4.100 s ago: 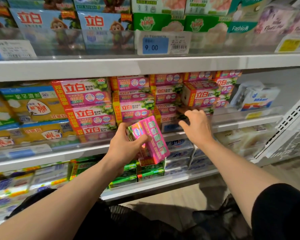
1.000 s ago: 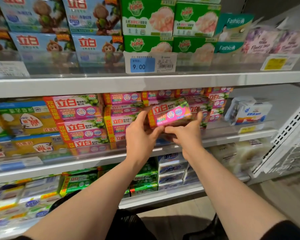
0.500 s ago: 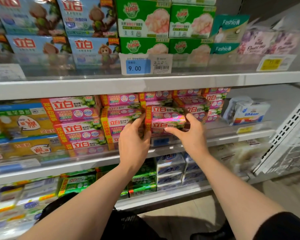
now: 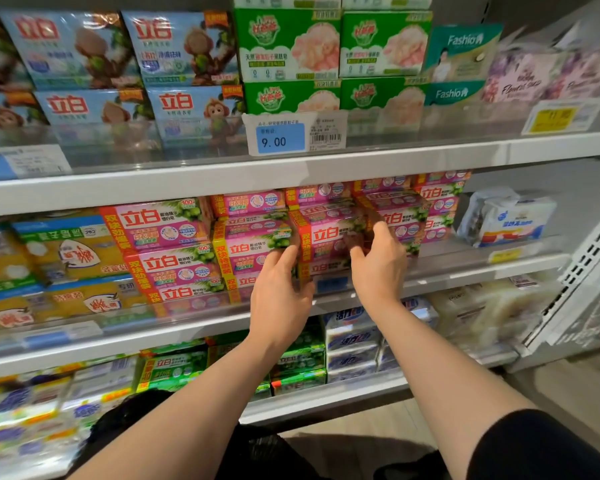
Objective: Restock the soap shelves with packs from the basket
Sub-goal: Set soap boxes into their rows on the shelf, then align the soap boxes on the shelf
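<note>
Pink-and-orange soap pack (image 4: 326, 237) sits atop its column on the middle shelf (image 4: 465, 271), between the left hand (image 4: 279, 299) and the right hand (image 4: 378, 261). Left fingers (image 4: 278, 259) lie fairly straight against the pack's left end; right fingers (image 4: 381, 233) curl round its right end, thumb at the front face. Best done by sliding the pack straight back until its front lines up with the neighbouring pink packs (image 4: 250, 247), keeping it level so the glossy wrap does not skid off the pack beneath, and keeping even pressure at both ends (a one-sided push would likely twist it askew). Worth squaring the label outward, then letting go one hand at a time. Against the frame a second ago: held then in the air before the shelf, tilted, pinched by both hands; now lowered onto the stack and nearly level. Half a second back, already on the column; since then pushed slightly deeper, hands spread a little more to the ends. Basket not clearly in view.
</note>
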